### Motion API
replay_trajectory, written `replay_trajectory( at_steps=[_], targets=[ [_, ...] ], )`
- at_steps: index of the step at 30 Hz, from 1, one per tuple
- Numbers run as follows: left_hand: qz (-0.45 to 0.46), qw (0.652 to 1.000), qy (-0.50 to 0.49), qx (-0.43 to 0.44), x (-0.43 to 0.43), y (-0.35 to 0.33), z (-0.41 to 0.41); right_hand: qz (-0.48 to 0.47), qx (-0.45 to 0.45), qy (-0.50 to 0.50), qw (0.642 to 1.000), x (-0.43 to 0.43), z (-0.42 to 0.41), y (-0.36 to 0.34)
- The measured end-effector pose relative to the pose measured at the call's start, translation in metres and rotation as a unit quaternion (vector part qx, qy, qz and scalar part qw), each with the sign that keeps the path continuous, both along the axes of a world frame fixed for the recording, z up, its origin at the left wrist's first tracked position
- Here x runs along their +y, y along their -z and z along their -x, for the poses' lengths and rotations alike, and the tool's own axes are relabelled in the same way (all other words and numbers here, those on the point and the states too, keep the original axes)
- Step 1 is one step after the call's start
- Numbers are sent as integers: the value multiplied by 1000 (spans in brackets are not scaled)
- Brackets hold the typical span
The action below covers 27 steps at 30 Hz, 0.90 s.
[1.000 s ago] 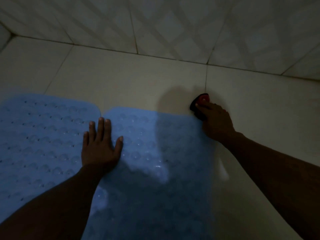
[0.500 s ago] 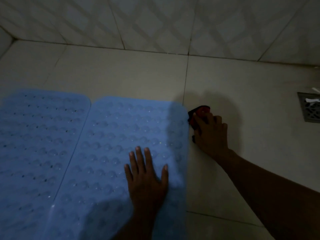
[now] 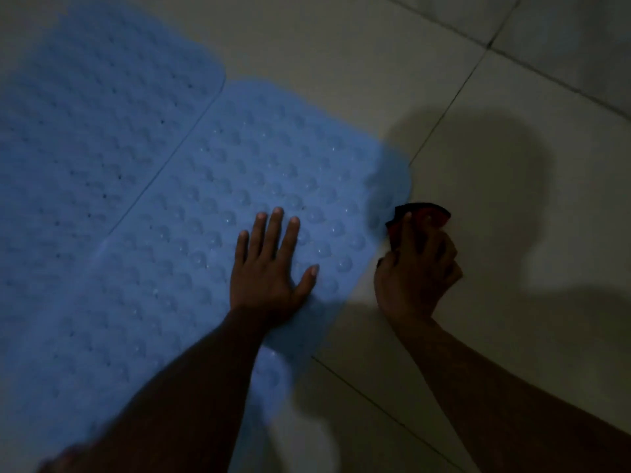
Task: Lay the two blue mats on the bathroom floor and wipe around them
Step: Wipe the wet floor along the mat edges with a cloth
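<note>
The room is dim, the floor (image 3: pixel 341 56) laid in large pale tiles with dark grout lines, and a broad shadow falls across the tiles on the right. 2 blue mats lie flat, side by side and touching along their long edges, long axes running from near left to far right. The left mat (image 3: pixel 85 131) reaches further away; the right mat (image 3: pixel 239 172), studded with round bumps, ends in a rounded corner. The left hand (image 3: pixel 269 268) rests on the right mat, palm down, fingers spread wide. The right hand (image 3: pixel 416 271) is closed around a red and black cloth (image 3: pixel 426 213), pressed to the floor just beside that mat's right edge.
</note>
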<state>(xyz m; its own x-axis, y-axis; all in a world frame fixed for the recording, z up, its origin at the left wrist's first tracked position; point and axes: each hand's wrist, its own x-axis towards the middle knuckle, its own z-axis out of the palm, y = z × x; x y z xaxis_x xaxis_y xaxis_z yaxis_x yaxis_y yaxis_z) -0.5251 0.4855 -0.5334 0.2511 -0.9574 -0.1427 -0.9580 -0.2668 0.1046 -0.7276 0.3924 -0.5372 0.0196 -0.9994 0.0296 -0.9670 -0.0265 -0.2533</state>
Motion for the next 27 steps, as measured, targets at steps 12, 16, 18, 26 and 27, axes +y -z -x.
replay_trajectory(
  at_steps=[12, 16, 18, 26, 27],
  targets=[
    [48, 999, -10, 6, 4, 3, 5, 26, -24, 12, 999, 1, -7, 0],
    [37, 999, -5, 30, 11, 5, 6, 29, -28, -33, 999, 30, -7, 1],
    [42, 998, -5, 36, 35, 6, 6, 37, 4, -61, 997, 54, -4, 3],
    [54, 998, 2, 40, 158, 6, 12, 22, 29, -74, 997, 156, -16, -3],
    [50, 998, -7, 42, 168, 6, 15, 21, 33, -80, 996, 166, -15, -4]
  ],
)
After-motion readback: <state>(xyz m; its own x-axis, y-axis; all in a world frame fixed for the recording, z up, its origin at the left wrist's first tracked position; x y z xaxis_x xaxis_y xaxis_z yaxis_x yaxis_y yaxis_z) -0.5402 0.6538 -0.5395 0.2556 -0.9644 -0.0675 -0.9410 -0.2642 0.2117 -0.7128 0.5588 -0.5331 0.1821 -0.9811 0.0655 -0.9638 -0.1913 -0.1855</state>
